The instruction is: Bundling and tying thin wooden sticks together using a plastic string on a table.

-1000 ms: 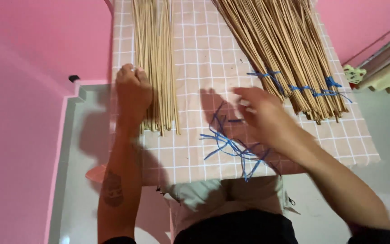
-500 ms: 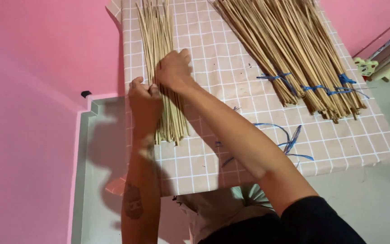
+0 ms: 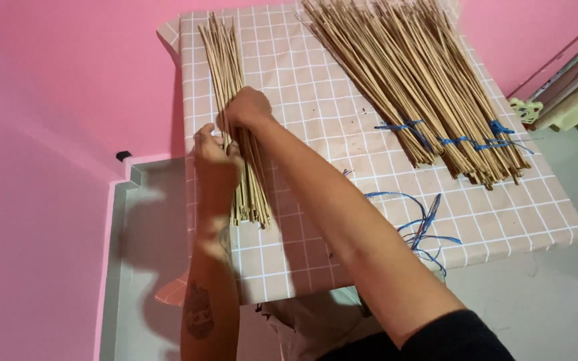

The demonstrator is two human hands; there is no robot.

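Observation:
A loose bundle of thin tan sticks lies lengthwise on the left side of a table covered in a pink checked cloth. My left hand grips the bundle at its left edge, about the middle of its length. My right hand reaches across from the right and closes over the top of the same bundle, just beyond the left hand. Whether a tie runs under the fingers cannot be seen.
A much larger heap of sticks bound with blue ties fills the table's right side. Loose blue strings lie near the front edge. Pink walls stand at left and behind; rolled materials lean at far right.
My right hand has left the blue strings at the table's front and crossed over to the left bundle, where it now clasps the sticks beside my left hand.

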